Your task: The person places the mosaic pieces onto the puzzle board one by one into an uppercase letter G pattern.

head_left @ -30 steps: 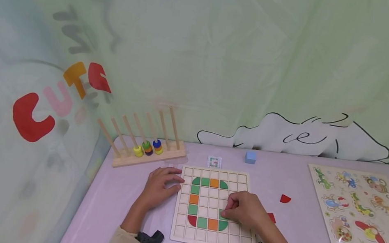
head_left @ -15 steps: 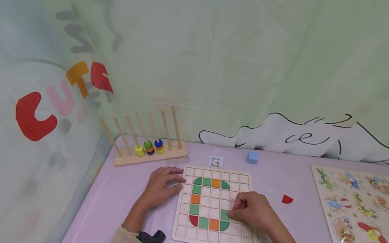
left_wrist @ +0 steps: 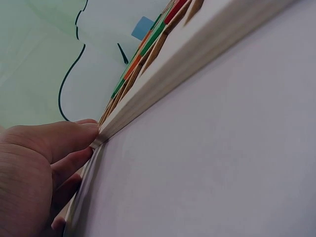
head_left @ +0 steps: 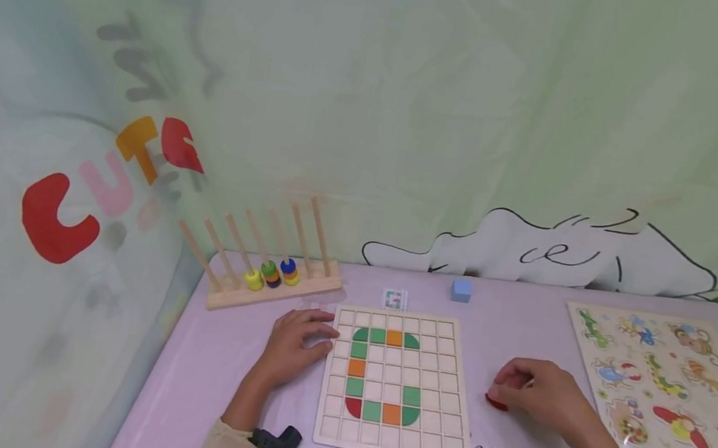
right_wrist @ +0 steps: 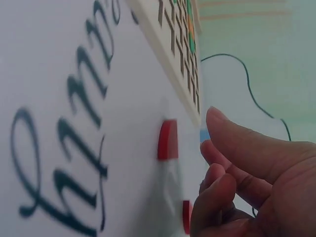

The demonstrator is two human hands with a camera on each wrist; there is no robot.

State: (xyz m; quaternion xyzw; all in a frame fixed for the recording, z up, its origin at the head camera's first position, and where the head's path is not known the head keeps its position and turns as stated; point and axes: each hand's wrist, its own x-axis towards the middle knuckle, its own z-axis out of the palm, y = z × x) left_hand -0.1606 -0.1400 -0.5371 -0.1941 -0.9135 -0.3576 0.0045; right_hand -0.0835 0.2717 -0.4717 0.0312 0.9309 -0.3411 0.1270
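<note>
In the head view my left hand [head_left: 298, 347] lies at the left edge of a wooden grid board [head_left: 431, 445]. The left wrist view shows its thumb [left_wrist: 74, 136] touching the board's edge. Green, orange and red tiles form a shape on the board, including a green square tile [head_left: 412, 397] on its right side. My right hand [head_left: 538, 391] is right of the board, its fingertips over a red quarter-round tile [head_left: 496, 402]. In the right wrist view thumb and fingers are apart, and that red tile [right_wrist: 168, 140] lies on the table beside them. Another red tile [right_wrist: 186, 217] is partly behind the fingers.
A small pattern card [head_left: 394, 299] and a blue cube [head_left: 461, 291] lie behind the board. A wooden peg rack [head_left: 273, 292] with coloured rings stands at the back left. An insect picture puzzle board [head_left: 642, 417] covers the right side of the table.
My right hand has let go of the green square tile in the grid and moved right to the red tile. My left hand has stayed at the board's edge.
</note>
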